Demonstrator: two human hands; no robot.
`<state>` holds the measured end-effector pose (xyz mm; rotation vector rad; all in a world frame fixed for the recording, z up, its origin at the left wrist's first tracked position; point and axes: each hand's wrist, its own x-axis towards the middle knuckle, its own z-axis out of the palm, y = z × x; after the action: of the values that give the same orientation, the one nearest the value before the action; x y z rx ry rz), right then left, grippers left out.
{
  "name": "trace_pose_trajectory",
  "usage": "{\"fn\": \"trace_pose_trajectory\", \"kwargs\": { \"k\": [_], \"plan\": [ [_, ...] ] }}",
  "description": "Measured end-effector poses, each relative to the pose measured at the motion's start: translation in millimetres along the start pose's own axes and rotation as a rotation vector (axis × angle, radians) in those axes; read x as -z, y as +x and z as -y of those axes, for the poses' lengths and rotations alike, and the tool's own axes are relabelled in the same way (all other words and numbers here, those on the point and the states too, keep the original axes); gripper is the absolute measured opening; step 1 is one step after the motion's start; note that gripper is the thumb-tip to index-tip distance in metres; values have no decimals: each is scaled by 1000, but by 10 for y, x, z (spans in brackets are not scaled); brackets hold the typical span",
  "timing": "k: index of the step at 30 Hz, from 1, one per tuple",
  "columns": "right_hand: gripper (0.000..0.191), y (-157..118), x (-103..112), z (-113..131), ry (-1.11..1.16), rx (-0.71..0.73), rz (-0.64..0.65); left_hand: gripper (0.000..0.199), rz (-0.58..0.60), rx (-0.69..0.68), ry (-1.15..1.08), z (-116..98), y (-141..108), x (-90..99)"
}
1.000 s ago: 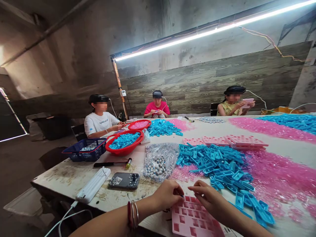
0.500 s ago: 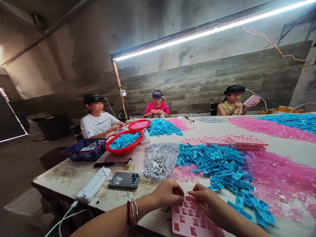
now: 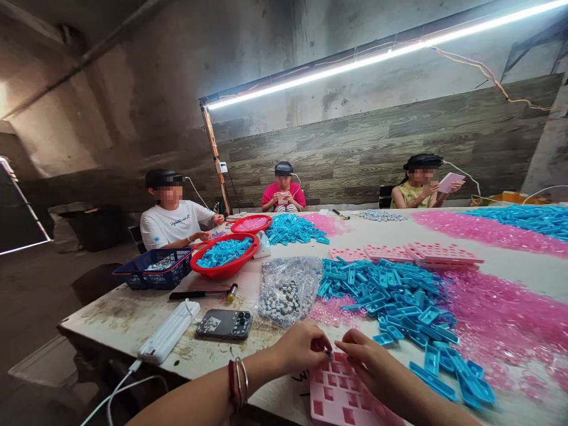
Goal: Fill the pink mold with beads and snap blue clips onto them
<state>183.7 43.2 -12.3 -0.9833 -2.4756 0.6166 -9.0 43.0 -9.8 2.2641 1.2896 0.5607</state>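
At the near edge of the table lies a pink plate with rows of square holes. My left hand is closed in a pinch over its upper left corner, with a small blue-and-silver piece at the fingertips. Opposite it, my right hand has its fingers bent together at the top edge of the plate, close to the same piece. Whatever its fingertips hold is hidden. Just beyond the hands is a heap of blue plastic trough-shaped pieces.
Clear pink parts spread to the right. A plastic bag of small metal pieces, a phone, a white power bank and a hammer lie left. Beyond are a red basin, a blue basket and three people.
My hands stay nearly in place, with the right fingertips shifting slightly left. Across the table, the person in white has moved their hands apart, and the person in pink lifts a pink object.
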Motion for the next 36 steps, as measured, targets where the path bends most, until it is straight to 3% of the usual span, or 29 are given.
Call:
{"fn": "trace_pose_trajectory", "kwargs": {
  "k": [4,8,12,26,33,36],
  "plan": [
    [25,-1,51,52,32,1,90,18,8,-12,-3,24,1,-17],
    [18,-15,50,32,-17,-88,31,22,4,21,12,30,-8,-28],
    [13,-29,36,-3,-44,-85,18,21,0,32,22,38,-15,-39],
    [25,-76,112,0,-48,14,-6,16,55,-12,-6,37,12,46],
    [25,10,24,-21,45,50,-233,18,70,2,-63,84,18,51],
    [24,90,-39,32,61,80,-261,17,67,70,-143,127,38,11]
  ]
}}
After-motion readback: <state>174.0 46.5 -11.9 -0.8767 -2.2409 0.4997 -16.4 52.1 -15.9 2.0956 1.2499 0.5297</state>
